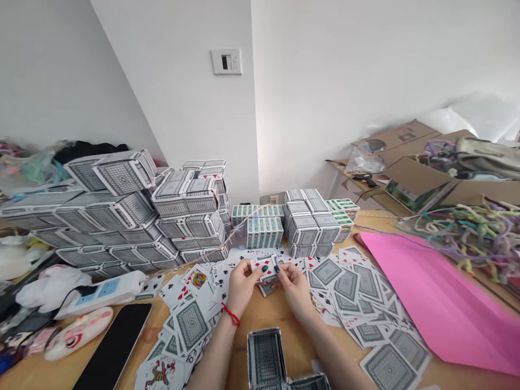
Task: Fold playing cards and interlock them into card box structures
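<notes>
Playing cards (266, 357) form the nearest thing, a dark box-like shape at the bottom edge; I cannot tell whether it is hollow. On the left, a black phone (116, 346) lies on the wooden table (260, 319), and loose cards (190, 322) are spread on both sides of the forearms. The left hand (242, 284), with a red bracelet (231, 315) at its wrist, pinches a diamond card (260, 270) between thumb and fingers. The right hand (293, 284) grips the same card at its other side, also with thumb and fingers. This card is raised a little, between the hands, above the table. To the right, a pink sheet (439, 303) lies flat. A white power strip (103, 292) is at the left.

Behind the hands stand green-and-white packs (264, 233) in rows, and beside them many card blocks (312, 222); a bigger stack (122, 216) rises on the left. Farther right, colourful cords (467, 233) lie before an open cardboard box (479, 192), which contains a beige soft item (487, 154) and some purple strands. Clear plastic (365, 160) is near this box. A white plate (226, 62) is fixed on the wall.
</notes>
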{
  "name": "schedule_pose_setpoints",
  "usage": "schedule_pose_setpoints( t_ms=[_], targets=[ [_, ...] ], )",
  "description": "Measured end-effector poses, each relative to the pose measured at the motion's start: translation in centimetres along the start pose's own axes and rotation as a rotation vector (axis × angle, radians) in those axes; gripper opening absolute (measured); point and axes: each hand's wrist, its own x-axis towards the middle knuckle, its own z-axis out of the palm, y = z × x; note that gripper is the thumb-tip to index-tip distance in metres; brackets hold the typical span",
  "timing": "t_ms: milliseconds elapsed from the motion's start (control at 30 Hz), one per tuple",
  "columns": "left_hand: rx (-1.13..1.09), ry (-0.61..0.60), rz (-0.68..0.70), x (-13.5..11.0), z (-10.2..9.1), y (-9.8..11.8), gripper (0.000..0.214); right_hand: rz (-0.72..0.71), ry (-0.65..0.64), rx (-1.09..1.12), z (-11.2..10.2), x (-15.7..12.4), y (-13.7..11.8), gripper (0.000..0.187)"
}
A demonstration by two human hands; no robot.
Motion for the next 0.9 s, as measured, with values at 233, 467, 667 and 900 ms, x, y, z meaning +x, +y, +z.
schedule_pose_setpoints(
  t_ms=[233,467,667,900],
  targets=[
    [0.138,-0.106,0.019,0.3,-0.5,-0.6,0.020,-0.007,-0.023,-0.030,-0.3,0.0,-0.4,0.038],
    [0.168,0.006,0.087,0.2,-0.5,-0.1,0.020,0.022,-0.031,-0.164,-0.4,-0.2,-0.6,0.030],
    [0.336,0.009,0.226,-0.2,-0.2,0.3,0.016,0.030,-0.223,-0.235,0.1,-0.7,-0.8,0.028],
    [0.403,-0.019,0.244,-0.7,0.1,0.2,0.021,-0.047,-0.227,-0.341,0.0,-0.6,-0.8,0.032]
  ],
)
